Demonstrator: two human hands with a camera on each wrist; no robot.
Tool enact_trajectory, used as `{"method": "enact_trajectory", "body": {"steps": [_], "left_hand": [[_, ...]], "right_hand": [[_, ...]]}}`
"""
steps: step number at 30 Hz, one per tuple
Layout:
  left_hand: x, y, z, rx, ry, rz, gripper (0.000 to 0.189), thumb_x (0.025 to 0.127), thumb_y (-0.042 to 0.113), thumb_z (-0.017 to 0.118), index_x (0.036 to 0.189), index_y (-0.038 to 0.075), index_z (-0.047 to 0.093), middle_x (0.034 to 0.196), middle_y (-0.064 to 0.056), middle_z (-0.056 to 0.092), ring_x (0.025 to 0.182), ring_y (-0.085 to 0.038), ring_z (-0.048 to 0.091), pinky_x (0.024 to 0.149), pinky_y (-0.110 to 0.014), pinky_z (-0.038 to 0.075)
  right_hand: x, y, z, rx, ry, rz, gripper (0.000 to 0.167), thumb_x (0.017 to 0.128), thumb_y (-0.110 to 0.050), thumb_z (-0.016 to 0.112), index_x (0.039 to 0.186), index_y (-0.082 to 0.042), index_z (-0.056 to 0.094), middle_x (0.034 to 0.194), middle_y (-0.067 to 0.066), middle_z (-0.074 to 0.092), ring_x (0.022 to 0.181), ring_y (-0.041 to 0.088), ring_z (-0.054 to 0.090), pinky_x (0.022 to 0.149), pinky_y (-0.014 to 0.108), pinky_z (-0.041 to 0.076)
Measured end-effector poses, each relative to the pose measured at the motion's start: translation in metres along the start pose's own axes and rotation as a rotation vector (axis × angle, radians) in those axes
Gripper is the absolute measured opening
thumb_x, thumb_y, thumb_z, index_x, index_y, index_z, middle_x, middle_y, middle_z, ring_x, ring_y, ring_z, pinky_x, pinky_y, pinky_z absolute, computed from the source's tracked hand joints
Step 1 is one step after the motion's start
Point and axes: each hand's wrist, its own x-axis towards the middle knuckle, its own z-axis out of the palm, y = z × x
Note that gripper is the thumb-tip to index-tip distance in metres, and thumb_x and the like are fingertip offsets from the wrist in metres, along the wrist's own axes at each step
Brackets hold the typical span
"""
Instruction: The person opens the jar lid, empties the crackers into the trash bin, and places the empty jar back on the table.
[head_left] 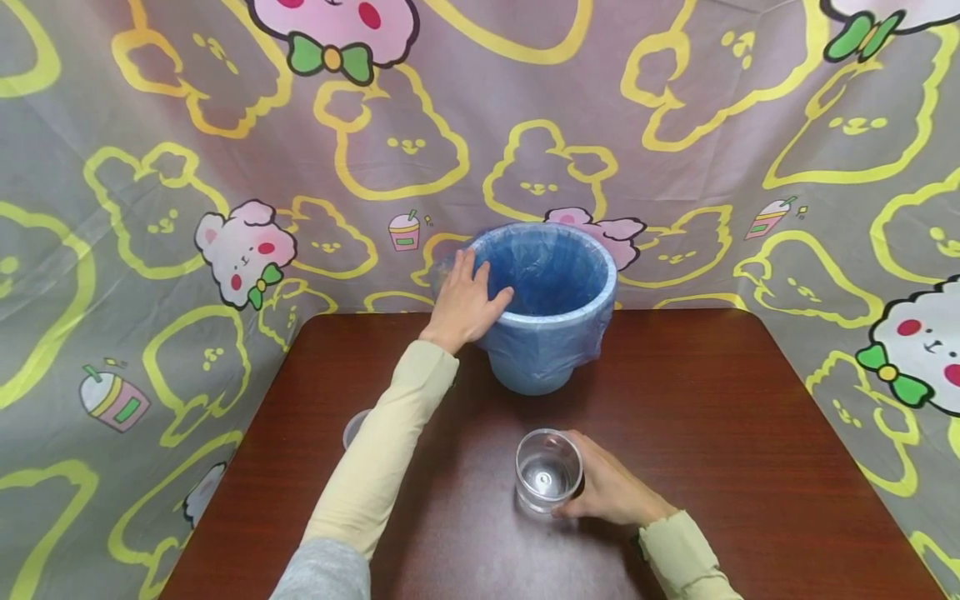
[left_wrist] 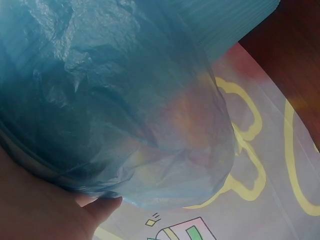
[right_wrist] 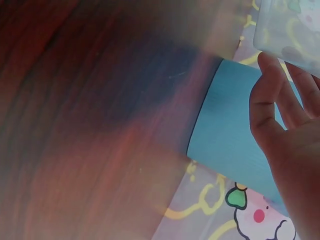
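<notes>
A light blue bin [head_left: 528, 375] stands near the table's far edge, its rim draped with a thin blue plastic bag [head_left: 581, 342]. My left hand [head_left: 467, 304] rests on the left side of that rim with its fingers spread. In the left wrist view, a finger touches the loose edge of the bag [left_wrist: 190, 170]. Nearer to me, my right hand [head_left: 611, 487] holds a clear cup [head_left: 547, 475] from its right side. The right wrist view shows only part of the cup [right_wrist: 292, 35] above the curled fingers. I cannot tell whether the cup touches the table.
Another clear round item [head_left: 354, 428] lies on the table at the left, partly hidden by my left sleeve [head_left: 382, 458]. The dark red-brown table [head_left: 720, 417] has rounded far corners. A patterned cloth [head_left: 487, 100] hangs behind it and along both sides.
</notes>
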Motion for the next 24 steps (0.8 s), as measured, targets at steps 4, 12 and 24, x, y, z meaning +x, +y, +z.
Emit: {"method": "enact_trajectory", "body": {"steps": [4,12,24], "left_hand": [[0.000,0.000,0.001,0.002,0.002,0.000,0.076,0.096,0.057,0.037,0.150,0.004,0.033,0.162,-0.017,0.010,0.151,-0.031,0.000,0.121,-0.048,0.015],[0.001,0.000,0.001,0.007,0.000,-0.002,0.076,0.096,0.058,0.037,0.150,0.005,0.032,0.162,-0.017,0.009,0.151,-0.030,-0.001,0.121,-0.048,0.015],[0.001,-0.001,0.002,0.006,-0.002,-0.009,0.076,0.096,0.058,0.036,0.150,0.005,0.032,0.163,-0.016,0.009,0.151,-0.029,-0.001,0.121,-0.048,0.014]], "right_hand": [[-0.001,0.002,0.002,0.005,-0.010,-0.002,0.091,0.050,-0.022,0.092,0.132,-0.011,0.052,0.120,0.000,0.062,0.110,0.016,0.059,0.096,0.035,0.047],[-0.002,0.008,0.006,0.000,-0.010,-0.020,0.092,0.049,-0.020,0.091,0.132,-0.011,0.052,0.120,0.001,0.062,0.110,0.018,0.059,0.095,0.036,0.048],[-0.005,0.012,0.011,0.008,-0.027,0.011,0.093,0.049,-0.020,0.092,0.133,-0.013,0.052,0.121,-0.002,0.061,0.111,0.015,0.060,0.095,0.036,0.049]]}}
